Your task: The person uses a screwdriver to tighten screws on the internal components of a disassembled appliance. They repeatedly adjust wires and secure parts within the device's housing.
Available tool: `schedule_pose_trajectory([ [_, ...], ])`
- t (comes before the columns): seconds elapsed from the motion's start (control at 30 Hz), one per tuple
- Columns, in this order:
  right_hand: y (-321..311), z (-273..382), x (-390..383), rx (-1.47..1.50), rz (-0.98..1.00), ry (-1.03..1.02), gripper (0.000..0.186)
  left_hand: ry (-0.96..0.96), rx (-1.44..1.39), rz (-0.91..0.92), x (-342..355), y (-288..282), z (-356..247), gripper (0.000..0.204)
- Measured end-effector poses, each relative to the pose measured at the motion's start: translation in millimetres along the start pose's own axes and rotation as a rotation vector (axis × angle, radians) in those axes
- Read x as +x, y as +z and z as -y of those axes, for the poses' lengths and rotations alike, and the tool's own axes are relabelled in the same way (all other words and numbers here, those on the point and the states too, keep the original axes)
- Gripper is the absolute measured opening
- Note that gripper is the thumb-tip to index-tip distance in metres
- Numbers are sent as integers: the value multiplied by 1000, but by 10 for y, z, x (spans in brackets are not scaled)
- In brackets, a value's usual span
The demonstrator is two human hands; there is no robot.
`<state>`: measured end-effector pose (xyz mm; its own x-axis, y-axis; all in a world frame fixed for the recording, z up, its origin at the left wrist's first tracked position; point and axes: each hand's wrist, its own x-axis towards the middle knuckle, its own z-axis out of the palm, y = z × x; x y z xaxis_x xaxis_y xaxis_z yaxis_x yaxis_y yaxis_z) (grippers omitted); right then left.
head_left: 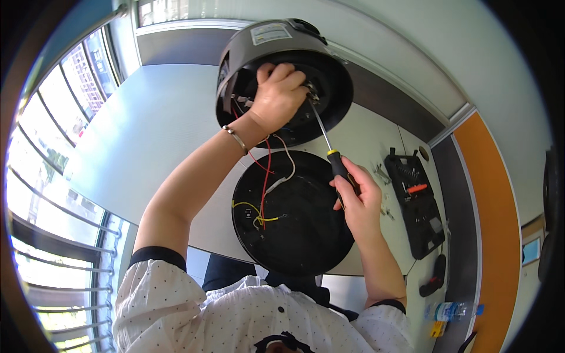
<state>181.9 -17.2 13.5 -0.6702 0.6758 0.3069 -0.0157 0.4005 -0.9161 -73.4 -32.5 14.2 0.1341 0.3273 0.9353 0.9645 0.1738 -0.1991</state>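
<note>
A round grey appliance housing [241,56], like a rice cooker body, lies tipped on its side with its dark open underside facing me. My left hand [279,97] reaches into that underside, fingers curled at a small metal part [312,93]; what they grip is hidden. In my right hand [360,197] is a screwdriver [334,155] with a black and yellow handle. Its shaft slants up and left, the tip meeting or very near the metal part. Below the housing lies a round black base cover [306,229]. Red wires [269,170], a white wire [291,156] and a yellow wire [250,204] run over it.
An open black tool case [415,197] with bits and an orange-red tool lies at the right. Near it are small loose metal parts [384,173], a red and black tool [434,276] and a water bottle [453,310]. A low partition [406,106] edges the white table [159,112].
</note>
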Motion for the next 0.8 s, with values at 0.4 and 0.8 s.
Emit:
schedule_pose_trajectory([
  [0.4,3,17,0,11,38,-74,32,-3,4,-16,30,3,1,14],
  [0.8,44,18,-7,61,13,-20,31,22,7,-1,31,26,1,16],
])
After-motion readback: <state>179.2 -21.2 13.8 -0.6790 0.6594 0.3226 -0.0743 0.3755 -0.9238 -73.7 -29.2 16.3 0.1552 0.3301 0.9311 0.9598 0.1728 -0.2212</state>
